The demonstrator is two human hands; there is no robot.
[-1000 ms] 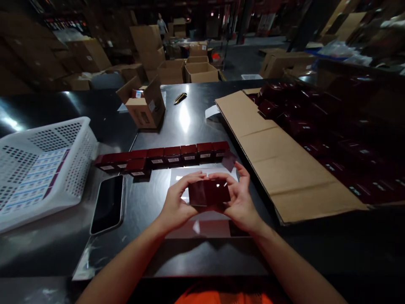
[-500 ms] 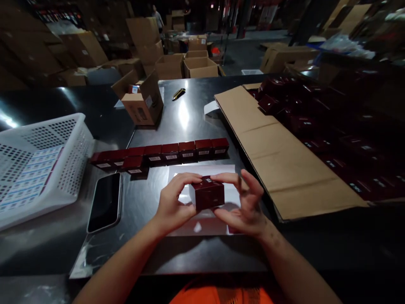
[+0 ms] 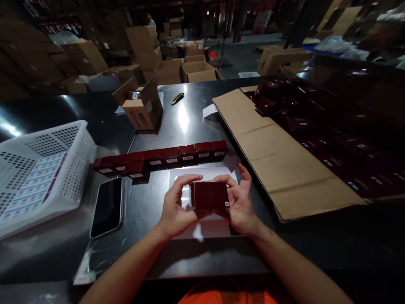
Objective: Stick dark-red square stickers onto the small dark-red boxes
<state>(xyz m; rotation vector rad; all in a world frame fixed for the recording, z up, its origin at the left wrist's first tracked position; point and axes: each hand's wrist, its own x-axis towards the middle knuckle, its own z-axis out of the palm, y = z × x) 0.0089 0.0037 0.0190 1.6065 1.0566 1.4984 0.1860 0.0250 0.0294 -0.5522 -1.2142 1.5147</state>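
A small dark red box (image 3: 210, 195) is held between my two hands above a white sheet (image 3: 177, 172) on the metal table. My left hand (image 3: 177, 207) grips its left end, fingers on top and thumb below. My right hand (image 3: 240, 202) holds the right end, with some fingers raised off it. The face turned toward me carries a tiny white square mark at its lower right corner. Beyond the hands stands a row of similar dark red boxes (image 3: 171, 157) with white barcode labels. One labelled box (image 3: 136, 169) sits in front of the row's left part.
At left are a white perforated basket (image 3: 74, 169) holding labelled cartons and a black phone (image 3: 106, 207). An open cardboard box (image 3: 142, 112) and a folding knife-like object (image 3: 177, 99) lie farther back. Right, a cardboard flap (image 3: 268, 147) borders many dark red boxes (image 3: 329, 143).
The box has been turned in my hands, so a plain face with a small white mark now faces me. My right hand has closed in on its right end.
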